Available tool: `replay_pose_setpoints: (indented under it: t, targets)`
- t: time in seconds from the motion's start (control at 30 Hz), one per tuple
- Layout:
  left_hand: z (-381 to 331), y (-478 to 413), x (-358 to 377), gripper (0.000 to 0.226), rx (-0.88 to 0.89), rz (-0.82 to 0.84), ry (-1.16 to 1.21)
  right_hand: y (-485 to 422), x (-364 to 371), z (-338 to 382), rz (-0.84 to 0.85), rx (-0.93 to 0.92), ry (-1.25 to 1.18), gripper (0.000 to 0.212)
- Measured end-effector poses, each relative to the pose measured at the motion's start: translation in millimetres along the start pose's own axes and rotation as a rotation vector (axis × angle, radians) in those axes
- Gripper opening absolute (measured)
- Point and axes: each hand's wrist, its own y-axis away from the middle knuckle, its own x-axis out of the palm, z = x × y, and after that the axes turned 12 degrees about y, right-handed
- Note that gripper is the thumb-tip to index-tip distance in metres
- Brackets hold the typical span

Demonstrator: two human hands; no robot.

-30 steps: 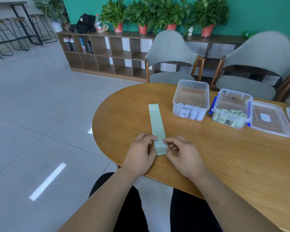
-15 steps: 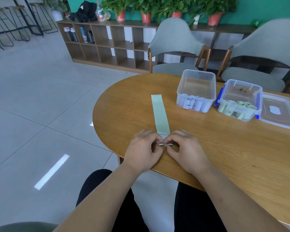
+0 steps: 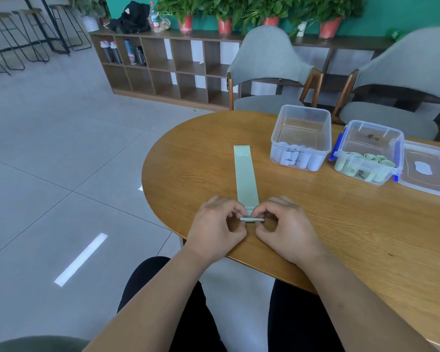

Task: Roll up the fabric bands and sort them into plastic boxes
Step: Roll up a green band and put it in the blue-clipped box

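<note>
Judged light, limp and apt to unroll, the pale green fabric band [image 3: 245, 176] lies at the oval wooden table's [image 3: 353, 237] near edge, left hand [image 3: 217, 224] and right hand [image 3: 285, 224] each pinching one end of its rolled end.

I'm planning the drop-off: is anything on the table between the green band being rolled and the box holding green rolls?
Nothing visible does. Bare tabletop lies between the green band and the box of green rolls, which is open. The box of white rolls sits left of that path.
</note>
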Motion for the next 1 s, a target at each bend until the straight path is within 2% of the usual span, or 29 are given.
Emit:
replay_pose_setpoints:
  t: [0.37, 0.53, 1.0]
  targets:
    - [-1.8, -0.7, 1.0, 0.02, -0.001, -0.012, -0.012, 1.5, -0.7, -0.3, -0.02, 0.055, -0.015, 0.018]
    - [-2.8, -0.9, 0.9, 0.017, -0.01, -0.005, -0.016, 1.7, -2.0, 2.1, -0.018, 0.142, -0.036, 0.018]
    - [2.2, -1.5, 4.2, 0.009, 0.042, 0.005, -0.067, 0.1, 4.2, -1.5, 0.015, 0.14, 0.031, 0.008]
